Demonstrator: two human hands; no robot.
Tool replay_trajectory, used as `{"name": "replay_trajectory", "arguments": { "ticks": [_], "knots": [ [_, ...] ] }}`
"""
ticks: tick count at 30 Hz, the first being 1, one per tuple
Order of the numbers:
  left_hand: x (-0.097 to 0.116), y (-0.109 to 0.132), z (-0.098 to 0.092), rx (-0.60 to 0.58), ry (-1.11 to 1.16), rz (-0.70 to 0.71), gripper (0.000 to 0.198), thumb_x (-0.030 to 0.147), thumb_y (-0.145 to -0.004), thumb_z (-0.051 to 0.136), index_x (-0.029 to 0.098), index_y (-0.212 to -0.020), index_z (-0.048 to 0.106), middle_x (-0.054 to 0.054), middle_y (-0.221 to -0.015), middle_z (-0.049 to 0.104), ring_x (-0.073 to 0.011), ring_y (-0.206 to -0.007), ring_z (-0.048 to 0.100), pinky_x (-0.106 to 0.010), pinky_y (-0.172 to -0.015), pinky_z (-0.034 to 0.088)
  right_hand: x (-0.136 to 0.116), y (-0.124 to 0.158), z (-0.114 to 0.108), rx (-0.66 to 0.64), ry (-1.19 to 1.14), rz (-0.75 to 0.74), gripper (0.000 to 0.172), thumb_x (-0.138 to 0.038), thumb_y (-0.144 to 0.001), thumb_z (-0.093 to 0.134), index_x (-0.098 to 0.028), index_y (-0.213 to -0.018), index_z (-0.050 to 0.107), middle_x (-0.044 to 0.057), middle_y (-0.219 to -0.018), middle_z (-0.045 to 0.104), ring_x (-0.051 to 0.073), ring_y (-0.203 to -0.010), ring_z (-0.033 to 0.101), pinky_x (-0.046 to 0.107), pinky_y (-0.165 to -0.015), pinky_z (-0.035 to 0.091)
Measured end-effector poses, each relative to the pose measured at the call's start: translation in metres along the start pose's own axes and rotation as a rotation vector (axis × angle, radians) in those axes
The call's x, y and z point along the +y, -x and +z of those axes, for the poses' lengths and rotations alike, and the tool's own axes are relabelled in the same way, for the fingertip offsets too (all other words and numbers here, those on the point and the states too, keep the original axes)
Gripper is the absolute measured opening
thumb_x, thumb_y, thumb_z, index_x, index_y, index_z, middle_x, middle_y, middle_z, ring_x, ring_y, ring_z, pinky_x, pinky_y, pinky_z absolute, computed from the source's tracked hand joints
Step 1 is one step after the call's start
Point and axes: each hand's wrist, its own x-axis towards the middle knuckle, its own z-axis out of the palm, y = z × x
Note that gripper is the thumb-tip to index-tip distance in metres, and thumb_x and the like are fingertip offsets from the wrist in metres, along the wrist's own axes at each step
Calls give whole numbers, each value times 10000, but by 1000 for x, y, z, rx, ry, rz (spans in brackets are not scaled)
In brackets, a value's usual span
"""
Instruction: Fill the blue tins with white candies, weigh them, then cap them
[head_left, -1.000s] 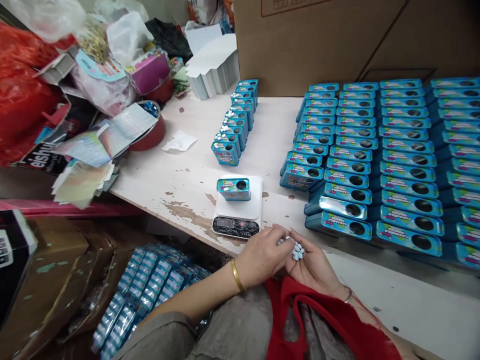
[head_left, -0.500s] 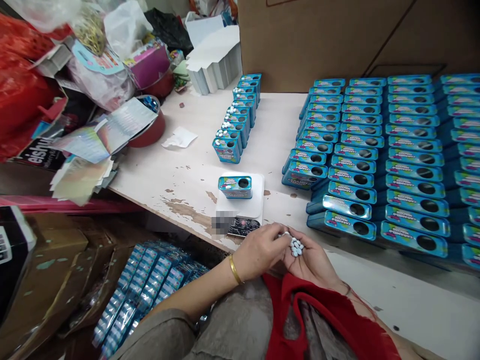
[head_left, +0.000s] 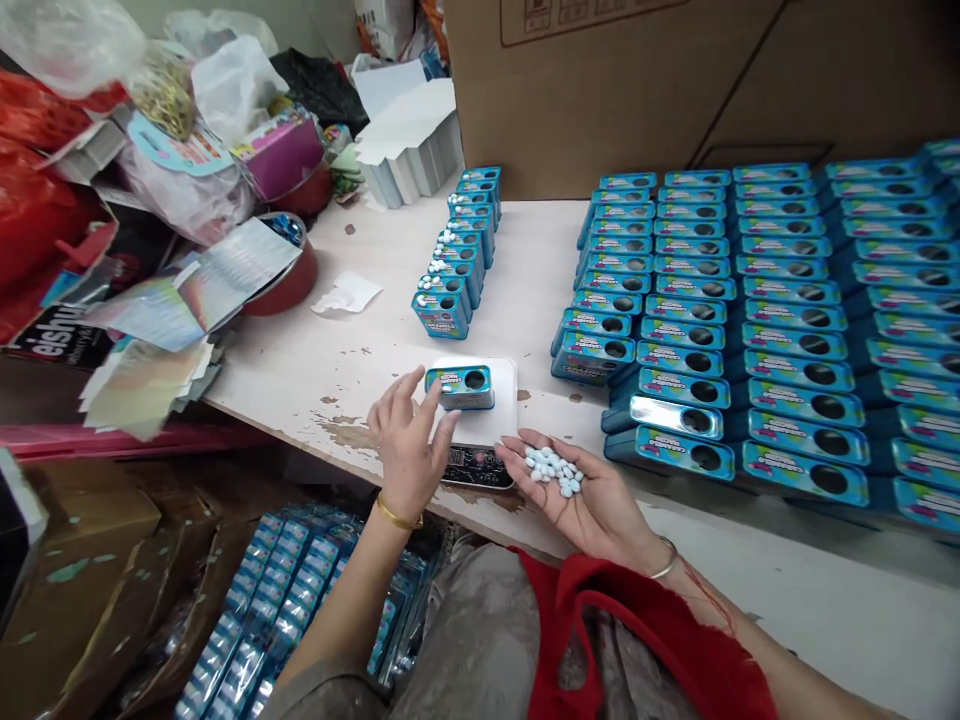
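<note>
From the head camera: an open left hand (head_left: 405, 440), fingers spread, stands just beside a blue tin (head_left: 459, 388) on a white scale (head_left: 501, 385), the tin's long axis running crosswise ahead of the fingertips. The right hand (head_left: 592, 490), cupped palm up, holds loose pale-blue mints (head_left: 551, 468) and sits farther from the tin. Rows of matching tins (head_left: 795, 345) cover the tabletop (head_left: 352, 390) beyond that hand, while blue packs (head_left: 277, 610) lie below the left hand.
</note>
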Motion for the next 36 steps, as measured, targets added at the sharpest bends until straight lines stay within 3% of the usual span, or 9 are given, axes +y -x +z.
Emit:
{"name": "replay_trajectory", "arguments": {
  "ticks": [4, 6, 10, 12, 14, 19, 27, 33, 36],
  "knots": [
    [13, -7, 6, -70, -6, 93, 400, 342, -908, 471, 230, -1292, 476, -128, -1460, 350, -304, -1327, 308, -497, -1022, 239, -1, -3, 8, -42, 2, 5, 320, -169, -870, 466, -39, -1147, 561, 206, -1142, 655, 248, -1106, 610, 337, -938, 511],
    [22, -12, 3, -67, 40, 117, 387, 319, -912, 462, 216, -1285, 481, -133, -1444, 367, -298, -1299, 341, -471, -1004, 268, -1, -2, 11, -31, -7, 8, 328, -175, -871, 466, -48, -1160, 555, 189, -1153, 653, 243, -1099, 614, 334, -936, 512],
    [38, -16, -8, -264, 213, 274, 241, 270, -909, 466, 211, -1111, 584, -80, -1122, 590, -213, -991, 516, -362, -824, 358, -2, -2, 12, -34, -47, -15, 310, -159, -874, 451, -73, -1143, 579, 130, -1041, 702, 179, -954, 674, 313, -900, 533],
    [45, -14, -9, -377, 245, 327, 175, 252, -910, 460, 205, -978, 614, -51, -984, 605, -188, -884, 509, -339, -757, 344, -1, -3, 11, -52, -64, -37, 304, -146, -876, 442, -88, -1135, 592, 99, -985, 715, 144, -881, 681, 299, -885, 540],
    [48, -12, -6, -409, 251, 311, 164, 233, -915, 446, 187, -893, 602, -44, -934, 596, -178, -848, 493, -330, -729, 327, 0, -4, 10, -61, -71, -37, 301, -145, -879, 440, -100, -1130, 599, 86, -988, 715, 130, -880, 675, 289, -882, 541],
    [43, -21, -5, -359, 306, 263, 149, 221, -925, 436, 166, -862, 559, -38, -923, 586, -165, -878, 505, -336, -784, 327, -1, -5, 15, -78, -86, -25, 296, -152, -867, 462, -117, -1125, 605, 85, -1019, 707, 145, -948, 662, 309, -903, 532],
    [40, -27, -15, -409, 261, 293, 127, 240, -899, 488, 187, -859, 596, -38, -962, 586, -178, -892, 491, -348, -787, 328, -3, -9, 27, -129, -106, -26, 320, -144, -866, 451, -92, -1149, 592, 93, -970, 711, 121, -831, 674, 278, -874, 536],
    [22, -46, -14, -104, 251, 146, 108, 270, -896, 512, 198, -885, 591, -39, -961, 599, -175, -935, 531, -359, -850, 344, -1, -8, 22, -129, -32, 7, 337, -177, -873, 453, -51, -1170, 553, 173, -1129, 667, 195, -1064, 634, 314, -954, 494],
    [2, -59, -13, -171, 200, 228, 150, 329, -886, 531, 217, -953, 606, -45, -1053, 594, -186, -991, 525, -359, -878, 339, -1, -5, 14, -115, -17, 14, 342, -188, -879, 458, -59, -1186, 537, 183, -1169, 648, 212, -1109, 611, 318, -957, 492]
  ]
}}
